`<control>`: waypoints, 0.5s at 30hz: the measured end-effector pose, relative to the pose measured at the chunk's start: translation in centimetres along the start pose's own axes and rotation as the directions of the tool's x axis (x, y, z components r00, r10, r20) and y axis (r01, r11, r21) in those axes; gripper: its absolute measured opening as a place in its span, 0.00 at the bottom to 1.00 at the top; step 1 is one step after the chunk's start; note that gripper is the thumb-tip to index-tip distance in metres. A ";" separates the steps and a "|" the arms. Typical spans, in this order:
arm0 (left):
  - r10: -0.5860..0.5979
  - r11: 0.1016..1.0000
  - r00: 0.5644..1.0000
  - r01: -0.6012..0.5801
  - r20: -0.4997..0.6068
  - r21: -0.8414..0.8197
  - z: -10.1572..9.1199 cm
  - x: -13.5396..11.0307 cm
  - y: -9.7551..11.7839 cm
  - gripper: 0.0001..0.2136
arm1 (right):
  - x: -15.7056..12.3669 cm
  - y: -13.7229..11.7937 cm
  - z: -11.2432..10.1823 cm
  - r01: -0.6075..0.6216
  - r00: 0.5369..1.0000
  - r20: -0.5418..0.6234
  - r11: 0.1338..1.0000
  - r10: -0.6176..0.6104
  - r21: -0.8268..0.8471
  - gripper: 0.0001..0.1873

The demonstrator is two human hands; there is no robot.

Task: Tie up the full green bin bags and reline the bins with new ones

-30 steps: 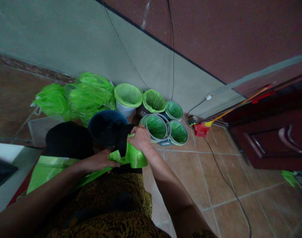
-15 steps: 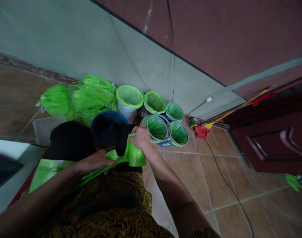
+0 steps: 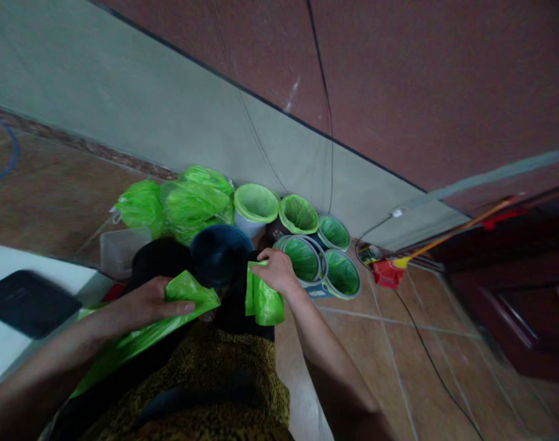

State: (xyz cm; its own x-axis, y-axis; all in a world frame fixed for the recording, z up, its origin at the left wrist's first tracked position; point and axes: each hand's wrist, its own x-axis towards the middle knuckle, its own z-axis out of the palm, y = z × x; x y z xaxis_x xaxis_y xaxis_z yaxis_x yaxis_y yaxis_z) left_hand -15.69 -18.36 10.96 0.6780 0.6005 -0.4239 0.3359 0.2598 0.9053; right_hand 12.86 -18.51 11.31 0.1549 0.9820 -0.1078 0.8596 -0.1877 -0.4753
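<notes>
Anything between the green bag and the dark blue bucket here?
Yes: a black item lies just below the dark blue bucket, between it and the green plastic bag held in the left hand and right hand.

You're in what looks like a room of a home, with beige ceramic floor tiles [image 3: 389, 349], a maroon-painted upper wall [image 3: 398, 92] over a grey-green painted lower wall [image 3: 123, 104], and a dark red wooden door [image 3: 504, 306] at your right. Round plastic buckets lined with bright green bags [image 3: 256, 205] stand against the wall — household bins, by the look — and a thin black electric cable [image 3: 426, 349] trails across the floor.
</notes>
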 end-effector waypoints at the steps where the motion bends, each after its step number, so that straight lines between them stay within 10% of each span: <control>1: 0.008 0.999 0.999 -0.009 -0.037 -0.037 -0.5 -1.4 -0.2 0.16 | 0.3 -0.7 -0.1 0.018 1.000 -0.023 0.994 -0.015 0.112 0.14; 5: 0.000 0.976 0.946 -0.070 -0.324 -0.204 -0.9 -7.6 -2.0 0.25 | 2.3 -6.8 1.3 0.052 0.999 -0.037 0.803 -0.037 0.593 0.19; 9: -0.039 0.923 0.808 -0.196 -0.587 -0.331 0.5 -12.3 -5.1 0.32 | 2.6 -17.5 7.5 0.093 0.967 0.087 0.650 -0.240 0.754 0.18; 13: -0.241 0.803 0.652 -0.282 -0.719 -0.525 2.4 -15.8 -9.4 0.36 | -0.8 -28.8 16.9 0.322 0.769 0.248 0.692 -0.590 0.646 0.15; 15: -0.420 0.746 0.495 -0.289 -0.761 -0.600 2.9 -17.2 -11.8 0.36 | -2.9 -33.2 21.6 0.472 0.646 0.328 0.698 -0.689 0.538 0.13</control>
State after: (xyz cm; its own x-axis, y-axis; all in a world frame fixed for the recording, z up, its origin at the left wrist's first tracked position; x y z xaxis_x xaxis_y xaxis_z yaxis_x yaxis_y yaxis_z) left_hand -29.47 -33.94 7.50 -0.3030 0.7633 -0.5706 -0.3373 0.4742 0.8133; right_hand -26.60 -15.53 8.56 -0.6519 0.7578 -0.0282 0.4111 0.3219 -0.8529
